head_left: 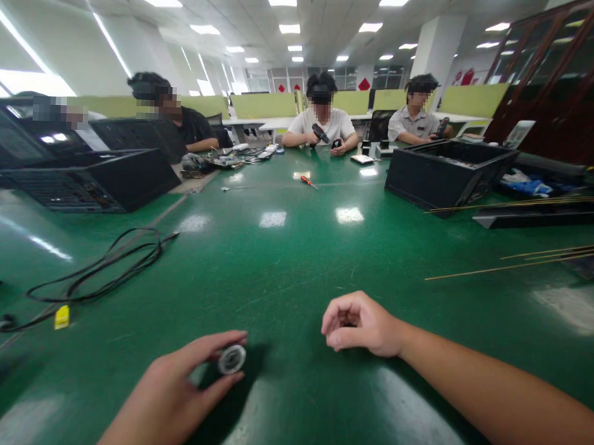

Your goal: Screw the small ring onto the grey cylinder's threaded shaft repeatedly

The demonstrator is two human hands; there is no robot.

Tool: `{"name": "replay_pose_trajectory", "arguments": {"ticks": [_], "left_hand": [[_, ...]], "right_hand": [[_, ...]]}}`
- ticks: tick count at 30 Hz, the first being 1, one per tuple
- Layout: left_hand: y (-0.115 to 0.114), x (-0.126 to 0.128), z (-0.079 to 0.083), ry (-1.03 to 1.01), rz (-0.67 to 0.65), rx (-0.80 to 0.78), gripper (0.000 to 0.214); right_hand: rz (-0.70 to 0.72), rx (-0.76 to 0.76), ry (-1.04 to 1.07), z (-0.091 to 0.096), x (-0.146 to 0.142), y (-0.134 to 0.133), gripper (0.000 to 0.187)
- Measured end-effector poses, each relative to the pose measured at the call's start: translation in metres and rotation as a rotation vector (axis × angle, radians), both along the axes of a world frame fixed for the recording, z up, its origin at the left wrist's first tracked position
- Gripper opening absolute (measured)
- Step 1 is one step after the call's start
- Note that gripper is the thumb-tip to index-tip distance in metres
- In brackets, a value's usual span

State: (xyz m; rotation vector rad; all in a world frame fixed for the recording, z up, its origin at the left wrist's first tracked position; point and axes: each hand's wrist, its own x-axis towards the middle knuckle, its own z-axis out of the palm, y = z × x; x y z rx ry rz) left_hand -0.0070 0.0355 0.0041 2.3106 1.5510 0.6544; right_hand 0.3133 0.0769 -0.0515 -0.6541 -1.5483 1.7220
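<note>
Bright ceiling panels reflect off a glossy green surface (286, 248) in an office with yellow-green partitions (265, 104). Four co-workers sit along its far side; the middle one grips a black power drill (321, 133). At left, a dark computer case (91, 183) lies beyond a looped black cable (130, 268), whose yellow tag (62, 317) bears marks too small to read. An open black case (439, 175) stands at right, with thin brass-coloured rods (495, 269) nearer. An orange-handled screwdriver (306, 180) lies well ahead of the hands. Red diamond decorations (363, 84) hang at the back, their details illegible. Low in front, the left hand (169, 383) pinches a small round silvery piece (232, 360) between thumb and fingers. The right hand (364, 325) is loosely curled; I cannot tell whether it holds anything.
</note>
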Motion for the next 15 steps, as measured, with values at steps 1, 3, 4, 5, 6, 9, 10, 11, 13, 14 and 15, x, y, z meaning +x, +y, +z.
{"name": "replay_pose_trajectory", "arguments": {"ticks": [1, 3, 4, 5, 6, 9, 10, 11, 13, 14, 15], "left_hand": [[0.009, 0.021, 0.000, -0.012, -0.079, -0.070, 0.034], [0.025, 0.062, 0.001, -0.065, -0.192, -0.157, 0.033], [0.032, 0.079, 0.000, -0.094, -0.235, -0.189, 0.028], [0.038, 0.091, -0.001, -0.127, -0.261, -0.207, 0.025], [0.043, 0.099, -0.004, -0.156, -0.281, -0.216, 0.024], [0.050, 0.102, -0.015, -0.235, -0.344, -0.211, 0.026], [0.051, 0.099, -0.019, -0.258, -0.373, -0.208, 0.029], [0.051, 0.096, -0.022, -0.278, -0.404, -0.210, 0.031], [0.049, 0.091, -0.027, -0.307, -0.452, -0.211, 0.035], [0.048, 0.090, -0.029, -0.316, -0.460, -0.209, 0.038], [0.048, 0.090, -0.030, -0.325, -0.453, -0.208, 0.043]], "right_hand": [[-0.057, 0.048, 0.008, 0.000, 0.002, 0.002, 0.019], [-0.148, 0.135, 0.059, 0.001, 0.007, 0.005, 0.011], [-0.198, 0.187, 0.088, 0.002, 0.009, 0.006, 0.010], [-0.255, 0.248, 0.110, 0.003, 0.010, 0.006, 0.010], [-0.319, 0.319, 0.117, 0.004, 0.011, 0.006, 0.010], [-0.479, 0.559, 0.029, 0.010, 0.011, 0.000, 0.014], [-0.482, 0.631, -0.026, 0.012, 0.009, -0.003, 0.018], [-0.464, 0.695, -0.082, 0.014, 0.008, -0.006, 0.024], [-0.432, 0.789, -0.188, 0.017, 0.004, -0.010, 0.034], [-0.432, 0.820, -0.234, 0.018, 0.003, -0.011, 0.037], [-0.439, 0.837, -0.274, 0.018, 0.001, -0.012, 0.039]]}}
